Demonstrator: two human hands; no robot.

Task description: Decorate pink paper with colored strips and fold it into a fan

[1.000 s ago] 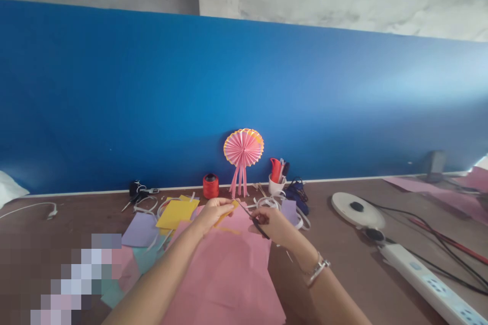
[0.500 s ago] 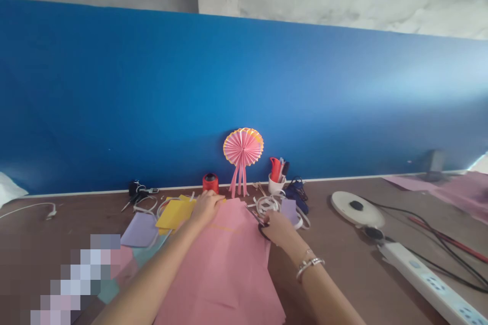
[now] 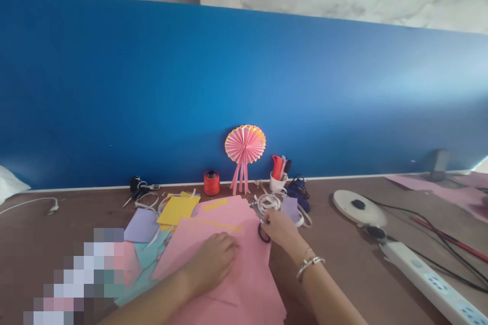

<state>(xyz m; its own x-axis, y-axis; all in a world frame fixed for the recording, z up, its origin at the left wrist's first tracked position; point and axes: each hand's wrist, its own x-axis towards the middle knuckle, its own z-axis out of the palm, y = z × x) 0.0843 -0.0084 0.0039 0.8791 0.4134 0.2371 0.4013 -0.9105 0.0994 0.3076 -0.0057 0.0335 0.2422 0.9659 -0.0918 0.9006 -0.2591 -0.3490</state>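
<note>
Several pink paper sheets [image 3: 255, 274] lie in a pile in front of me, with thin yellow strips [image 3: 216, 205] near the far end. My left hand [image 3: 215, 261] rests palm down on the upper sheet, its fingers stretched forward and slightly bent. At the pile's right edge, my right hand [image 3: 280, 228] grips a pair of scissors [image 3: 263, 233] with dark handle loops; the blades point away toward the white cord coil. Beyond the pile, a pleated pink paper rosette [image 3: 245, 144] with hanging pink strips leans upright against the blue panel.
Yellow paper [image 3: 176, 209], purple paper [image 3: 141, 226] and teal paper [image 3: 150, 251] lie left. At the back stand a red spool [image 3: 211, 183] and a white cup [image 3: 277, 182] holding pens. A power strip [image 3: 430, 282] and a round cream disc [image 3: 356, 208] lie right.
My left hand has moved from the far edge of the pink sheets back toward me, onto their middle. My right hand keeps the scissors in nearly the same place.
</note>
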